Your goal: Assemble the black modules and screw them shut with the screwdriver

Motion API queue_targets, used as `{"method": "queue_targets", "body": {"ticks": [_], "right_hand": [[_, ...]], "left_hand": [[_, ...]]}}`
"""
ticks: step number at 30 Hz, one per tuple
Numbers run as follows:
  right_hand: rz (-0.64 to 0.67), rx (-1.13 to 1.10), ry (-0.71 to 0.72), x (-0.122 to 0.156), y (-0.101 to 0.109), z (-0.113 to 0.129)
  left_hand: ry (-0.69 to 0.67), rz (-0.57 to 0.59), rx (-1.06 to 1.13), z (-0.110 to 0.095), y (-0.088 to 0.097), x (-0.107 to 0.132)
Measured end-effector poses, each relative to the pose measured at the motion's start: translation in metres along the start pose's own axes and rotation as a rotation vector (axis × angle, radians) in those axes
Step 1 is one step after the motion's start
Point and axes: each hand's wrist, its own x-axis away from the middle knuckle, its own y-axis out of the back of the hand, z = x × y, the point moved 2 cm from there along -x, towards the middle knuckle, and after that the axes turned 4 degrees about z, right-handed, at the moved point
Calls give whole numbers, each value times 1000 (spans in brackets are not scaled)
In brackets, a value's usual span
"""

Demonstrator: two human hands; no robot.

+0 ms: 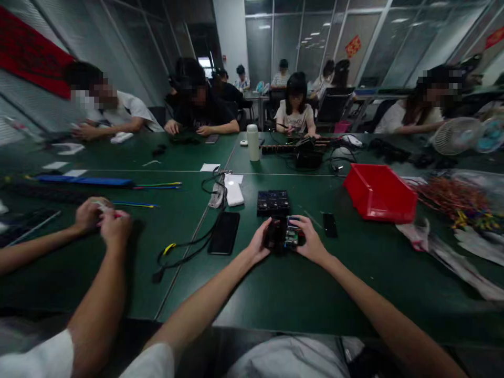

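Note:
My left hand (pixel 259 244) grips a black plastic housing (pixel 277 235) above the green table. Beside it, my right hand (pixel 312 240) holds a small circuit board (pixel 292 233) with green and silvery parts, fingers bent over its right edge. The housing and the board are side by side; whether they touch or are joined by wires I cannot tell. Just beyond them sits a black box-shaped device (pixel 272 201) with small markings on top. A small flat black piece (pixel 329 225) lies to the right of my right hand.
Left of my hands lie a black phone (pixel 224 233), a looped black cable (pixel 189 258) and a white power bank (pixel 234 192). At right stand a red bin (pixel 380 193) and bundled coloured wires (pixel 459 202). A co-worker's hands (pixel 104 218) work at left; a pale bottle (pixel 252 143) stands farther back.

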Motion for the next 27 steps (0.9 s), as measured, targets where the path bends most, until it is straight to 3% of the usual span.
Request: {"method": "queue_targets", "body": {"ticks": [27], "right_hand": [[-7, -19, -16, -1, 0, 4]], "left_hand": [[0, -8, -36, 1, 7, -1]]}}
